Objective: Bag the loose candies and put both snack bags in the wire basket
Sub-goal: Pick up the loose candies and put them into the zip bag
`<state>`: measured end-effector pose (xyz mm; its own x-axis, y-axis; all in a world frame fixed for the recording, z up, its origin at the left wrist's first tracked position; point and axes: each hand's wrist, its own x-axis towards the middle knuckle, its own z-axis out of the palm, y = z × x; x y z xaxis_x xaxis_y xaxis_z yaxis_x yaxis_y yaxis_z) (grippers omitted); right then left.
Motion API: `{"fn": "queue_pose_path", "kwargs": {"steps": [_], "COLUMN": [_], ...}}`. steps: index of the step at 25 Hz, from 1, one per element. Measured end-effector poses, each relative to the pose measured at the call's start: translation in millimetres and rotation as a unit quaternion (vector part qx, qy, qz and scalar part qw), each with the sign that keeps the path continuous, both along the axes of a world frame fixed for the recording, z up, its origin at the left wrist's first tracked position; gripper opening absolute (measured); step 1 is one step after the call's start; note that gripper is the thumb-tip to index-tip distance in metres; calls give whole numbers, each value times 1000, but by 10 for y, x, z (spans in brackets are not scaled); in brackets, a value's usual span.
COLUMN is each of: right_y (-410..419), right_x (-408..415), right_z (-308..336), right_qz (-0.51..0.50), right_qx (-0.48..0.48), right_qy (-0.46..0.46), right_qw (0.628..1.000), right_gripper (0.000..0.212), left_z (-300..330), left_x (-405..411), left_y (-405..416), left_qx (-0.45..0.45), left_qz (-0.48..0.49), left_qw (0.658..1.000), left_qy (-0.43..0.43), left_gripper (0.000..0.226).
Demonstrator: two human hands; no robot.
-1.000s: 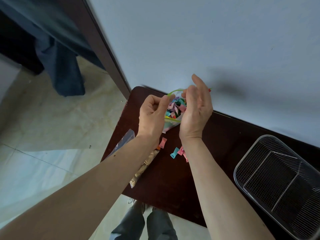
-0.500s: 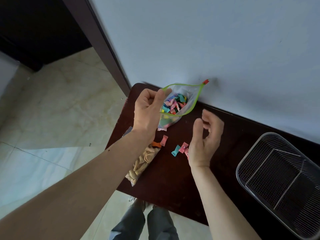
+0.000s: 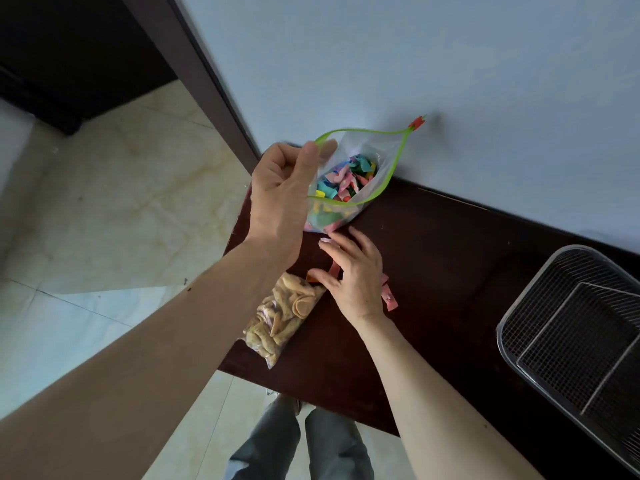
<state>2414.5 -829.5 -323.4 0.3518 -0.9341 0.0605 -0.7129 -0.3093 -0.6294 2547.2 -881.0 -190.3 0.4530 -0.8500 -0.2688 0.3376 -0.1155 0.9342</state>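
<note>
My left hand [image 3: 282, 199] pinches the near left rim of a clear zip bag [image 3: 349, 181] with a green seal and a red slider. The bag hangs open above the table's back left corner and holds many coloured candies. My right hand [image 3: 353, 277] lies palm down on the dark table [image 3: 450, 271], fingers spread over the loose candies. A pink candy [image 3: 389, 299] shows at its right edge, another pink one [image 3: 334, 270] and an orange one [image 3: 311, 279] by its fingers. A clear bag of tan crisps [image 3: 282, 317] lies left of that hand.
A wire basket [image 3: 575, 341] with an inner rack stands at the table's right end, nothing in it. The table stands against a pale wall. Tiled floor and a dark door frame lie to the left. My legs show below the front edge.
My right hand left the bag's mouth and came down flat onto the loose candies. My left hand kept hold of the bag, now hanging wide open.
</note>
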Motion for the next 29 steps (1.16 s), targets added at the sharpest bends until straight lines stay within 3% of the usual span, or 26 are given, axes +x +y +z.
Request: {"fn": "queue_pose_path", "kwargs": {"steps": [12,16,19,21,23,26,29], "right_y": [66,154,259,335,344,208,140], "right_x": [-339,-588,-775,-856,-848,-719,-600], "right_z": [-51,-40,-58,-88,-127,-182,-227], "right_qz": [-48,-78,-111,-99,-68,-36,-35], "right_qx": [-33,-49,-37,-40,-65,-99,-125], "right_qy": [51,6,7,95,165,177,158], "right_qw": [997,996,993,990,982,979,979], "right_gripper": [25,20,52,79,90,81,57], "left_z": [42,57,64,73,80,87,80], "left_x": [-54,-110,-139,-158,-172,-187,-193], "left_y": [18,51,69,69,65,63,78], "left_qx": [10,23,27,30,31,32,32], "left_qz": [-1,-10,-12,-13,-14,-15,-19], "left_qw": [1000,1000,999,999,999,999,999], "left_qy": [5,14,16,17,17,20,21], "left_gripper": [22,23,23,23,23,23,23]}}
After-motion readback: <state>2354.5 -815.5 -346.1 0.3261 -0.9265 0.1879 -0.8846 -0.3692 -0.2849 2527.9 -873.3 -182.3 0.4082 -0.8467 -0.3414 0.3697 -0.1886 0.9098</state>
